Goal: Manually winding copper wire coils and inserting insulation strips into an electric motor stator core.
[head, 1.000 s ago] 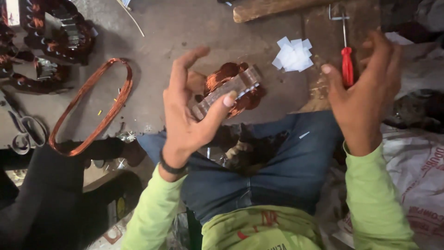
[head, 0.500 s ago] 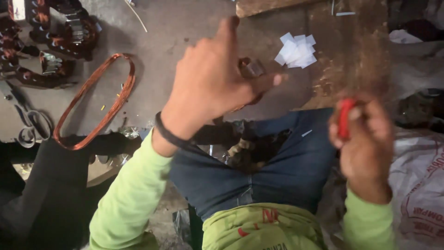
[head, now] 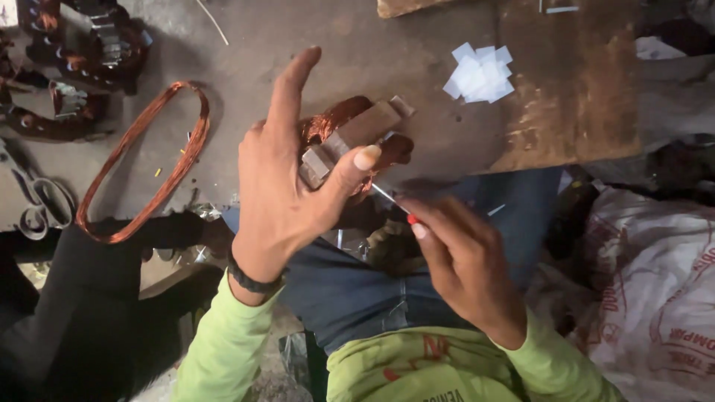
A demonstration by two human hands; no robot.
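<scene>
The right hand (head: 465, 264) pinches a red-handled screwdriver (head: 395, 205), its thin shaft pointing up at the motor stator (head: 350, 138). The left hand (head: 287, 186) clamps that copper-wound stator between thumb and palm above the lap, index finger raised. Beyond lie white paper slips (head: 480, 73) on the wooden board (head: 573, 89), a copper wire loop (head: 141, 160) and scissors (head: 33, 205) at left.

sack: crumpled white woven plastic sack (head: 655, 298) with red printing, lying at the far right
labels: small white label (head: 9, 11), top-left corner
</scene>
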